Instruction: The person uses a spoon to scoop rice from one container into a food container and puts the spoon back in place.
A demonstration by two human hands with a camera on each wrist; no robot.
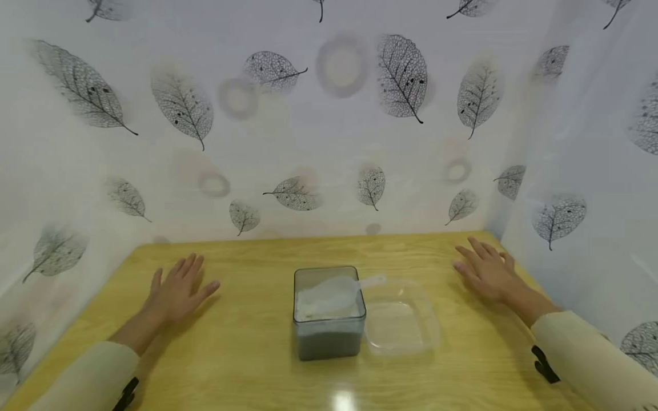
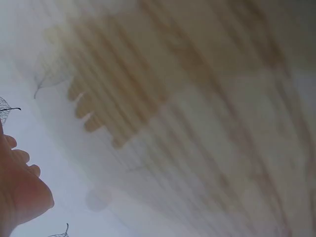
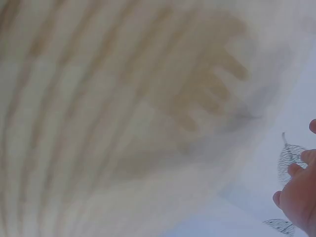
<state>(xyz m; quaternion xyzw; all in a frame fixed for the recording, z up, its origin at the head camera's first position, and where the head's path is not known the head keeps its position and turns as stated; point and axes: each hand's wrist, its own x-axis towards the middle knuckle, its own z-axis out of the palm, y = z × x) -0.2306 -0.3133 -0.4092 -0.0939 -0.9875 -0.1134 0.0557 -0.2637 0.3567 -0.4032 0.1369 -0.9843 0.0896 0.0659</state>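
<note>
My left hand (image 1: 176, 290) is over the left side of the table, palm down, with fingers straight and thumb spread. On the far right, my right hand (image 1: 485, 271) is held with its fingers loosely extended. Neither hand holds anything. Between them stands a square, see-through grey container (image 1: 330, 341) with white powder (image 1: 311, 308) inside. A translucent white scoop (image 1: 336, 291) lies in it, its handle (image 1: 373, 280) sticking out over the right rim. Beside the container, a clear plastic lid (image 1: 401, 347) lies on the table. Each wrist view catches only part of its own hand.
The yellow wood-grain table (image 1: 247, 365) runs back to a white curtain (image 1: 329, 131) printed with dark leaf skeletons, which also hangs along both sides. A bright reflection shows near the table's front. Pale sleeves with black straps cover both forearms.
</note>
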